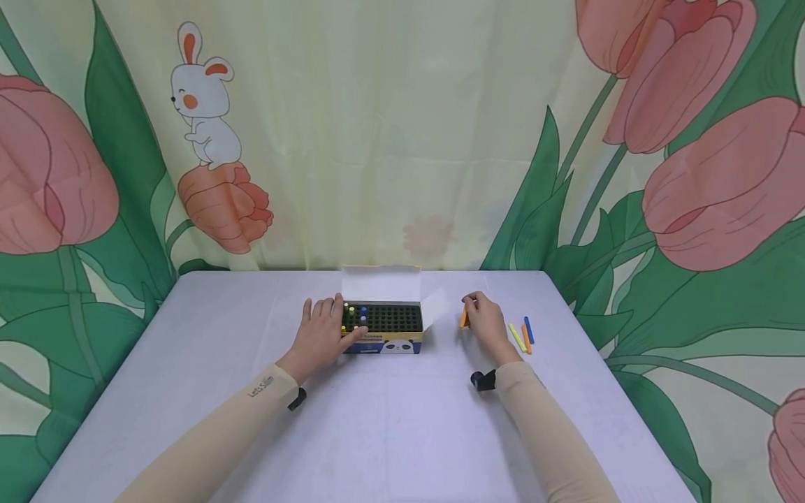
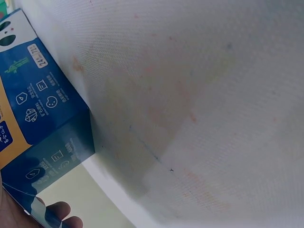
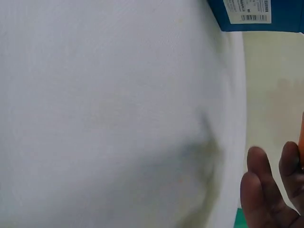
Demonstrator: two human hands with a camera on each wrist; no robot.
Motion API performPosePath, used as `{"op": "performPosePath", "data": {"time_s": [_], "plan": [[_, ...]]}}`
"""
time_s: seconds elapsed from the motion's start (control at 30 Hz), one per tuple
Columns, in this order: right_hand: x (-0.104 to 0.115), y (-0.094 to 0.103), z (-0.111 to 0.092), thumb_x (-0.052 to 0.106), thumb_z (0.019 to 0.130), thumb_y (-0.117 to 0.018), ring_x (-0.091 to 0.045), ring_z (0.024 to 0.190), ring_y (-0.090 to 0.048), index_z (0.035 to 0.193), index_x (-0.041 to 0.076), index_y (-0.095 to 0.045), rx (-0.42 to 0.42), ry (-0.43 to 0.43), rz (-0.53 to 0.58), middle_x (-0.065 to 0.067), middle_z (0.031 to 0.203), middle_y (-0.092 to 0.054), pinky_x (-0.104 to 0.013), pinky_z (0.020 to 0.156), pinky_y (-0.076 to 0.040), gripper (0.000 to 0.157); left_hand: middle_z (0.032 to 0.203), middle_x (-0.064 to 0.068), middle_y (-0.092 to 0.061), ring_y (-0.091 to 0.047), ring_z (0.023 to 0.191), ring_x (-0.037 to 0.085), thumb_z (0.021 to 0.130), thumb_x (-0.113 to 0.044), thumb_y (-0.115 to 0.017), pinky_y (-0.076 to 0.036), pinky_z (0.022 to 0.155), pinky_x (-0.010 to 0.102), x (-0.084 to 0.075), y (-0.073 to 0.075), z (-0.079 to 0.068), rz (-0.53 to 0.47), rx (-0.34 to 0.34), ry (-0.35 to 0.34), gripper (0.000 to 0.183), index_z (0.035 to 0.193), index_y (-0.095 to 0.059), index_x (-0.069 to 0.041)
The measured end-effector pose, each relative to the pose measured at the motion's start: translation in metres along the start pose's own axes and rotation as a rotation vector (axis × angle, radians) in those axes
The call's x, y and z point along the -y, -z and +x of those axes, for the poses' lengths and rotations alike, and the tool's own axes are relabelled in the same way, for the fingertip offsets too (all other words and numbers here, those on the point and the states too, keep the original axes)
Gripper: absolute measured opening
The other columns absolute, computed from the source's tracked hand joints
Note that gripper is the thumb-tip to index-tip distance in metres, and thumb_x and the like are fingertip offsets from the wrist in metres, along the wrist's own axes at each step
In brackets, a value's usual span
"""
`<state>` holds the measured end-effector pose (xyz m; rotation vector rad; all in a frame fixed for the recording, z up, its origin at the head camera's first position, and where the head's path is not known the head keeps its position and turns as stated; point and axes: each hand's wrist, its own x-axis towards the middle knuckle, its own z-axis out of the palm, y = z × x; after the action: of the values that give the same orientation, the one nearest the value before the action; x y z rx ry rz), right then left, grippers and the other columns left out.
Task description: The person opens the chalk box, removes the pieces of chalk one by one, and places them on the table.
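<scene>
A blue and yellow box (image 1: pixel 400 346) with a panda face stands on the table, lid up, its black holder (image 1: pixel 393 318) full of rows of holes. Several coloured chalk sticks (image 1: pixel 363 311) stand in the holes toward the left. My left hand (image 1: pixel 319 332) grips the box's left end, thumb over the front edge; its fingertips (image 2: pixel 59 209) show past a side flap in the left wrist view. Right of the box, my right hand (image 1: pixel 487 321) pinches an orange chalk stick (image 1: pixel 464 318) above the table. Only a sliver of that stick shows in the right wrist view, beside the fingers (image 3: pixel 259 161).
On the table (image 1: pixel 390 433), right of my right hand, lie a yellow stick (image 1: pixel 517 337), an orange stick (image 1: pixel 526 339) and a blue stick (image 1: pixel 529 330). The white lid (image 1: pixel 380 283) stands up behind the box, and a side flap (image 1: pixel 434 307) sticks out right. A printed curtain (image 1: pixel 377 140) hangs behind.
</scene>
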<state>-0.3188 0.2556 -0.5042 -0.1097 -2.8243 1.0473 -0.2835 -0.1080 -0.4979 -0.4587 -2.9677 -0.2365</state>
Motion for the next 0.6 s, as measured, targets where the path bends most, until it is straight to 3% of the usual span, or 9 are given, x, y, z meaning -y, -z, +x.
{"op": "performPosePath", "data": {"time_s": [0.27,0.6], "plan": [[-0.020,0.007,-0.008,0.027,0.108,-0.054,-0.021,0.076,-0.063,0.119,0.009,-0.071,0.044,0.011,-0.308,-0.010,0.099,-0.074,-0.036,0.064,-0.050,0.027,0.150,0.029,-0.047,-0.041,0.144,0.042,0.098,-0.075,-0.044,-0.017,0.123,0.068,0.000,-0.001,-0.001,-0.007,0.011,0.012,0.103,0.158,-0.028,0.007],[-0.037,0.021,-0.010,0.025,0.104,-0.060,-0.023,0.079,-0.061,0.116,0.009,-0.074,0.064,-0.041,-0.391,-0.010,0.098,-0.074,-0.038,0.067,-0.049,0.024,0.150,0.029,-0.047,-0.041,0.145,0.042,0.098,-0.075,-0.043,-0.017,0.123,0.068,0.000,0.000,0.000,-0.011,0.005,0.007,0.103,0.159,-0.027,0.008]]}}
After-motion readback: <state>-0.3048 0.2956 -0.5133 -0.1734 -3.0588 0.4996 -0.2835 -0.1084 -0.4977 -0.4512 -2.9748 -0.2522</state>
